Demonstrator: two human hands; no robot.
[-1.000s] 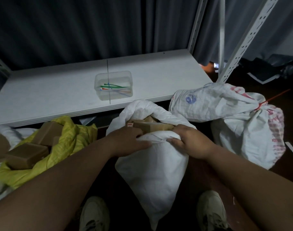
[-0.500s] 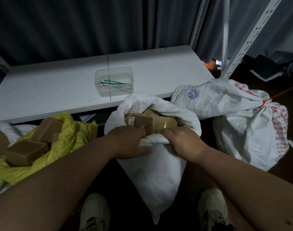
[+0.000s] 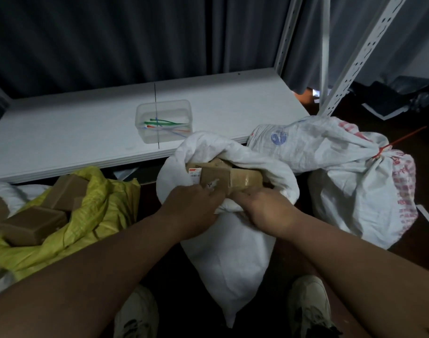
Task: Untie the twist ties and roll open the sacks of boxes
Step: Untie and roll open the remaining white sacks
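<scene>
Two pale shoes (image 3: pixel 311 311) stand on a dark floor (image 3: pixel 427 201) at the bottom of the view, either side of the lower end of a plain white sack (image 3: pixel 230 259). This sack is the landmark for everything else. It stands upright between the person's feet, and its mouth is open and rolled partway down.

Both bare forearms reach to the sack's near rim. The left hand (image 3: pixel 191 211) and the right hand (image 3: pixel 264 211) sit side by side, almost touching, fingers curled and clamped on the bunched white cloth of the rim. Just behind the hands, inside the open mouth, lies a brown cardboard box (image 3: pixel 230 179) sealed with tape, with a small white and red label at its left end.

Left of the sack, a yellow sack (image 3: pixel 96 215) lies open and slumped, with several brown boxes (image 3: pixel 35 225) showing in it. Right of the sack, a printed white sack (image 3: pixel 349 181) with red and blue markings is closed at its neck by a red tie (image 3: pixel 388 148).

Behind the sack runs a low white shelf board (image 3: pixel 62 132). On it, behind and slightly left of the sack, stands a clear plastic tub (image 3: pixel 163 121) holding green, red and blue ties. White perforated metal uprights (image 3: pixel 354 59) rise behind and to the right. A dark pleated curtain (image 3: pixel 111 40) closes the back of the dim room.
</scene>
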